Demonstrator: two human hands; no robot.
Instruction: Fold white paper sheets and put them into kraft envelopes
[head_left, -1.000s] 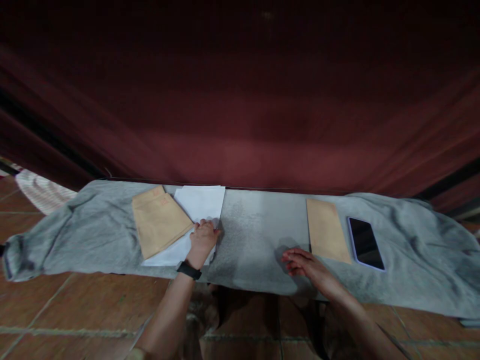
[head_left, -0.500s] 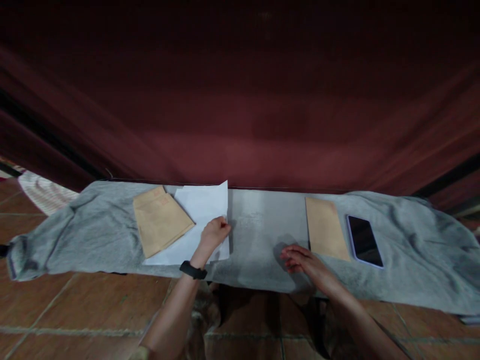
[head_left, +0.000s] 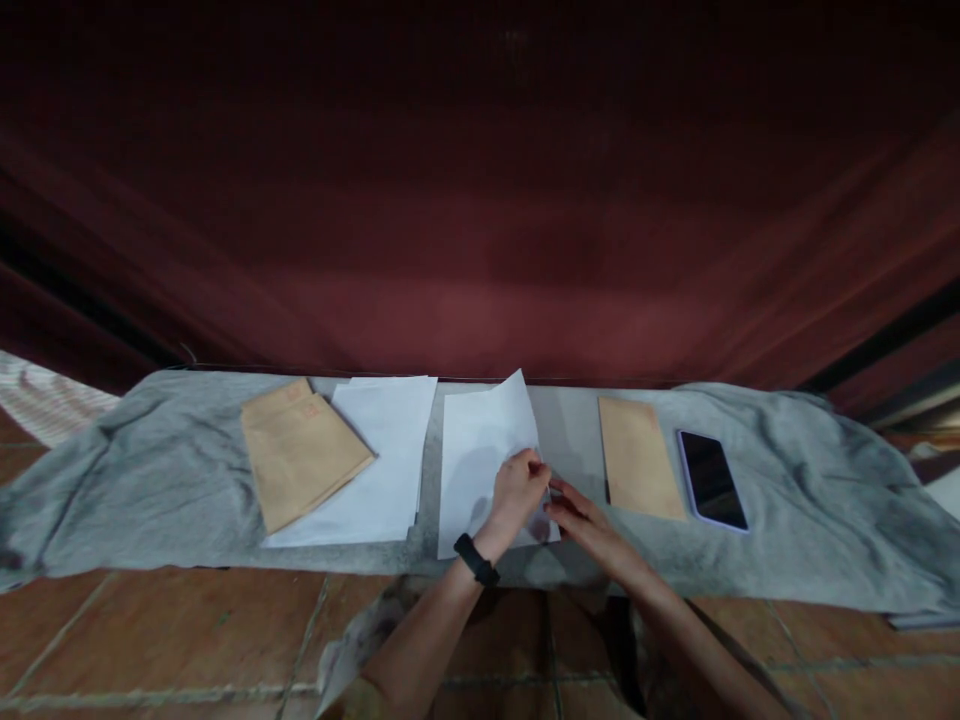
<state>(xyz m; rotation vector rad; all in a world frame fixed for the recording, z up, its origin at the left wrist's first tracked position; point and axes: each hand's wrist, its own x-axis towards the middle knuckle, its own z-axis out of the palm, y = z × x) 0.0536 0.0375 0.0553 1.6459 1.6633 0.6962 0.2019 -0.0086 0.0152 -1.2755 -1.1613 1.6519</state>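
A single white sheet of paper lies across the middle of the grey cloth, its far right corner lifted. My left hand, with a black band on the wrist, pinches the sheet near its right edge. Close beside it, my right hand has its fingertips at that same edge, thumb and fingers a little apart; whether they touch the paper is hard to see. To the left lies a stack of white paper, partly covered by brown envelopes. One more brown envelope rests to the right of my hands.
A phone in a lilac case lies right of the single envelope. The grey cloth covers a long narrow surface against a dark red panel. Brown floor tiles show below its near edge.
My left hand has carried one sheet rightward off the white stack to the middle of the cloth. My right hand has moved slightly left to the sheet's edge.
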